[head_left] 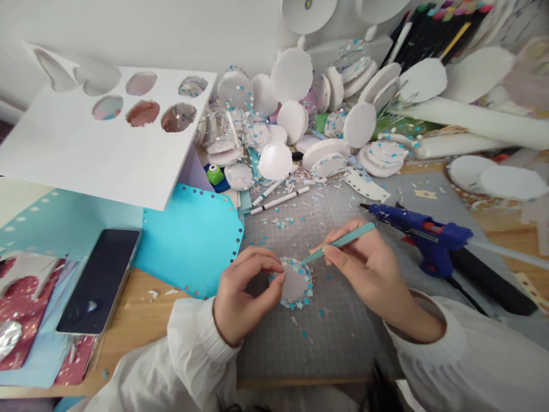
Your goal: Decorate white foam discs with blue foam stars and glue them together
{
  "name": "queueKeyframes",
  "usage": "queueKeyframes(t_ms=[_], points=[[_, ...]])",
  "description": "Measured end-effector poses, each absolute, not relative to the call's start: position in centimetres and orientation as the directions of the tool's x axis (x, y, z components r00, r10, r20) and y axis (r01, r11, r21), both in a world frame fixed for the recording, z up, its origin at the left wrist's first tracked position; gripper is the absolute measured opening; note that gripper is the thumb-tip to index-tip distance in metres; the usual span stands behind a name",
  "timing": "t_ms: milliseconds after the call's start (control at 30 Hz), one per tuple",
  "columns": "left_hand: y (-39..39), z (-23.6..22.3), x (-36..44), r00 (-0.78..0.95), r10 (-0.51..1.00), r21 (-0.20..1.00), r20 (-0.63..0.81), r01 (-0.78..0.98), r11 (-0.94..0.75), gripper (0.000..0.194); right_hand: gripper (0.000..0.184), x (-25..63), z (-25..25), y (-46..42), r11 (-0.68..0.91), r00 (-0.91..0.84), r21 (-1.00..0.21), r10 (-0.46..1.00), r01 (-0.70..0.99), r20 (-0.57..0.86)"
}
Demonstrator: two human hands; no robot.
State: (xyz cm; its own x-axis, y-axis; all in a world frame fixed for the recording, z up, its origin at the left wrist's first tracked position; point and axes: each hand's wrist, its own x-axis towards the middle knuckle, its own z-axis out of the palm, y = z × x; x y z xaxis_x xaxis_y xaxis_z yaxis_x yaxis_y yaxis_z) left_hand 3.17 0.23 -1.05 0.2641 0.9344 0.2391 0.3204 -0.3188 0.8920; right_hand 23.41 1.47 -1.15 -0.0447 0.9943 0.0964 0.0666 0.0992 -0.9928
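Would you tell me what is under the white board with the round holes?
A bright blue sheet, a pale teal sheet and something purple show from under the board; the rest is covered.

Loose white sleeves (467, 355) with gathered, elasticated cuffs (218, 326).

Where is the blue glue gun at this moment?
In the head view, the blue glue gun lies at the right, on the gray cutting mat, just beyond the right hand.
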Motion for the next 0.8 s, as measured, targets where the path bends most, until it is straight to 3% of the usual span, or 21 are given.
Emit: queueKeyframes(t_ms=[433,800], points=[[0.23,-0.93,3.19,0.254,0.940,0.900,0.226,0.316,-0.302,0.006,0.013,23.25,-1.36,1.49,0.090,-0.039,-0.996,0.995,0.021,0.089],[0.23,-1.15,3.24,0.239,0.937,0.889,0.255,0.323,-0.324,0.007,0.014,23.20,-1.10,1.20,-0.001,-0.064,-1.000,0.998,-0.025,0.001]])
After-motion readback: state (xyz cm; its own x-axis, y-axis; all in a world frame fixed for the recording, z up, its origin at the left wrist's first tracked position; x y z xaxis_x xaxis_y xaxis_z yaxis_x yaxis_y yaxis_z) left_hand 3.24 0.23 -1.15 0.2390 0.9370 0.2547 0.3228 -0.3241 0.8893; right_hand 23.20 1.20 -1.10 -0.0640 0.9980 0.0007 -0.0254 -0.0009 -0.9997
